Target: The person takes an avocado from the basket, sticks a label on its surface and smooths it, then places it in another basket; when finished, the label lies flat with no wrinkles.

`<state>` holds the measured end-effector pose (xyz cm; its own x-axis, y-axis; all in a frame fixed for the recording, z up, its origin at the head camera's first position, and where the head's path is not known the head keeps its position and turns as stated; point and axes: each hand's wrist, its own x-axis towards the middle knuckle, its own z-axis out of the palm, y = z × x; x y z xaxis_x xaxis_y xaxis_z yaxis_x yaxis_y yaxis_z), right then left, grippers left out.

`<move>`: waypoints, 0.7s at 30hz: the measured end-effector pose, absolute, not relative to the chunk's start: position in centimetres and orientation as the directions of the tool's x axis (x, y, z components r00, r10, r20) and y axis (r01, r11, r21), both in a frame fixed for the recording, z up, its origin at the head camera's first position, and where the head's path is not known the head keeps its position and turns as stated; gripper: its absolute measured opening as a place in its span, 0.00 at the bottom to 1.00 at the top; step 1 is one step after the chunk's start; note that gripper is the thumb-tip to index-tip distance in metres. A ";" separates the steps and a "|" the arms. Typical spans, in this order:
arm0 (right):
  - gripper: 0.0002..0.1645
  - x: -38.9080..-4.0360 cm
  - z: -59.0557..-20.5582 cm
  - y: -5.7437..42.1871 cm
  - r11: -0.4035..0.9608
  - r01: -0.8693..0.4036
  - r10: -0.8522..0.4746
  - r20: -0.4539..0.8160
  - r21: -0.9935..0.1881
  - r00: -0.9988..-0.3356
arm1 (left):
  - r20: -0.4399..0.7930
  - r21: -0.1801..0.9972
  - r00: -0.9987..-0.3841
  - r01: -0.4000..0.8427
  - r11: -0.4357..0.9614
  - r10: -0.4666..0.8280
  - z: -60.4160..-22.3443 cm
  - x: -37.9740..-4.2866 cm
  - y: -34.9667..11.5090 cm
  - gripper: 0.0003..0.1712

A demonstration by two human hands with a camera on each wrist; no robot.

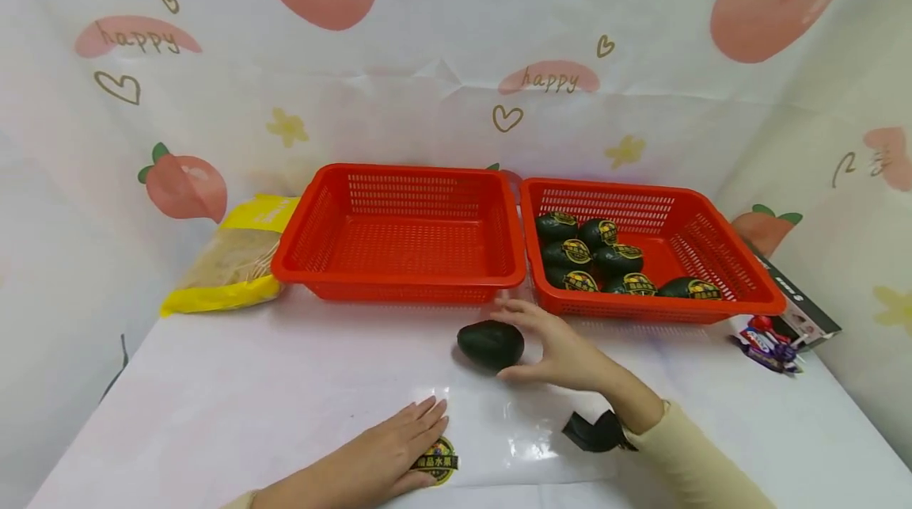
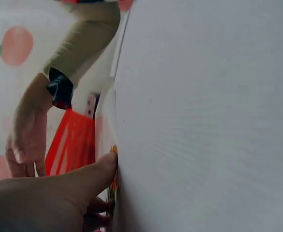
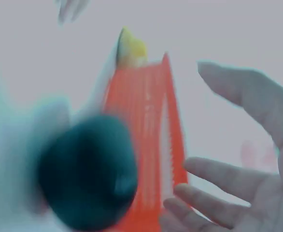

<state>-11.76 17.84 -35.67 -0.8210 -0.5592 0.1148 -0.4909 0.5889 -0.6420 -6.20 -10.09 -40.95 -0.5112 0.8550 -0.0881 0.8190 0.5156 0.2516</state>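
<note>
A dark green avocado (image 1: 490, 345) lies on the white table in the head view, with no sticker visible on it. Around its right end is my right hand (image 1: 552, 343), thumb and fingers spread; the right wrist view shows a gap between the hand (image 3: 233, 179) and the blurred avocado (image 3: 91, 171). My left hand (image 1: 388, 450) rests low on a glossy clear sheet (image 1: 516, 438), fingers straight. Beside it, partly covered by it, is a round black-and-gold sticker (image 1: 442, 461). The left wrist view shows the left thumb (image 2: 100, 171) at the sticker's edge.
Behind stand a bare red basket (image 1: 399, 287) and a second red basket (image 1: 741, 303) holding several stickered avocados (image 1: 618, 258). A yellow bag (image 1: 231, 256) lies at left. Wrapped candies (image 1: 769, 347) and a dark box (image 1: 801, 303) sit at right. A black band (image 1: 594, 431) is at my right wrist.
</note>
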 end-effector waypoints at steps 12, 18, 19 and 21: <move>0.21 -6.3 -40.7 15.5 0.456 -0.308 -0.656 -0.082 -0.835 -0.750 | 0.200 0.036 -0.508 0.858 0.512 0.838 -43.0 -5.2 -6.4 0.31; 0.19 -6.2 -40.9 15.2 0.479 -0.289 -0.632 -0.097 -0.829 -0.769 | 0.066 0.266 -0.620 0.766 0.585 0.782 -42.1 -5.1 -6.2 0.25; 0.19 -6.2 -40.8 15.2 0.489 -0.294 -0.629 -0.099 -0.821 -0.771 | 0.042 0.315 -0.641 0.736 0.599 0.766 -42.0 -5.0 -6.1 0.23; 0.19 -6.1 -40.7 15.1 0.505 -0.307 -0.625 -0.097 -0.807 -0.774 | 0.006 0.395 -0.674 0.680 0.617 0.739 -41.7 -5.1 -6.0 0.22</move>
<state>-6.10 15.05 -40.69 -0.7744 -0.6252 -0.0969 -0.3065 0.5048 -0.8070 -5.11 -6.04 -41.72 -0.6738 0.7389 0.0061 0.6804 0.6172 0.3951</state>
